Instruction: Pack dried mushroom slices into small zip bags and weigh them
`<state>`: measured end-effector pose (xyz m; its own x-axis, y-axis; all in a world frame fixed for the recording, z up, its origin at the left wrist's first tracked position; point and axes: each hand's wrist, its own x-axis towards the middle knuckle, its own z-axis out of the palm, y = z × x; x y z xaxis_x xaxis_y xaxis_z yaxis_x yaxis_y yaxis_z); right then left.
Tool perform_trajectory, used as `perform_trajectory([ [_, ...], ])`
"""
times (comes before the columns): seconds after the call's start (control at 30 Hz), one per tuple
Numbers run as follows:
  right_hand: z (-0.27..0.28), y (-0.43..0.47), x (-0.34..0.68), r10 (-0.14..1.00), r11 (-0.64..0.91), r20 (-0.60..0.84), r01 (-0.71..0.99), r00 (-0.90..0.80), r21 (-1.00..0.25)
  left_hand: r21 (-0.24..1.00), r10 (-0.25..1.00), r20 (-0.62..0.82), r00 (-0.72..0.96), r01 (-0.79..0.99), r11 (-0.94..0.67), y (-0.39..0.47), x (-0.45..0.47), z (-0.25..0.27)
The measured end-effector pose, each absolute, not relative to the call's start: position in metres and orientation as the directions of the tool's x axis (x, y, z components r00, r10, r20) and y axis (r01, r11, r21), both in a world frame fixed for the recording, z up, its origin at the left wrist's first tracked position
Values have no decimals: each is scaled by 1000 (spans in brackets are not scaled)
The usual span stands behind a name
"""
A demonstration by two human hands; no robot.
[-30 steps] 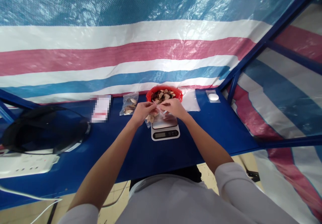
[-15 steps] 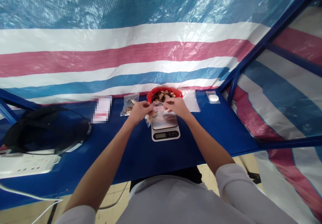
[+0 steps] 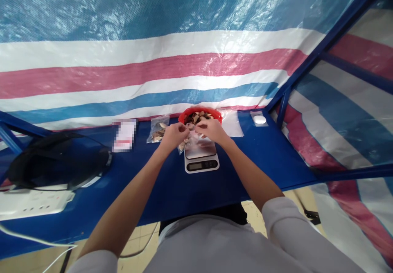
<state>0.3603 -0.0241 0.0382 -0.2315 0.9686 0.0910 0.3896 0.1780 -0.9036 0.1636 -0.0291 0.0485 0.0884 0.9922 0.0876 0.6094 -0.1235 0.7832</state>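
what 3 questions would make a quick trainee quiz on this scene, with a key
1. Multiple choice: what sits just beyond the scale?
a) power strip
b) red container
c) black headgear
2. True or false: the white oval lies to the right of the scale.
3. Fill in: the left hand and right hand pinch a clear plastic ____.

Key:
1. b
2. True
3. Bag

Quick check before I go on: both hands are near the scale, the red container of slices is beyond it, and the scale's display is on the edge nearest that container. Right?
Not quite: the head view shows the display on the scale's edge nearest the person, away from the red container. The rest stands.
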Motion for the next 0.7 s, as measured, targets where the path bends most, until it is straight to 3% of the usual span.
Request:
perform_trajectory([
  [0.23, 40, -16, 368, 975, 80, 16, 287, -220, -955, 638, 973, 148, 177, 735, -231, -23, 139, 57],
  [0.5, 48, -16, 363, 978, 51, -3, 252, -210, -966, 777, 940, 170, 297, 546, -313, -35, 140, 51],
  [0.7, 53, -19, 361, 966, 116, 38, 299, -256, -947, 770, 933, 183, 309, 545, -331, -42, 156, 27],
])
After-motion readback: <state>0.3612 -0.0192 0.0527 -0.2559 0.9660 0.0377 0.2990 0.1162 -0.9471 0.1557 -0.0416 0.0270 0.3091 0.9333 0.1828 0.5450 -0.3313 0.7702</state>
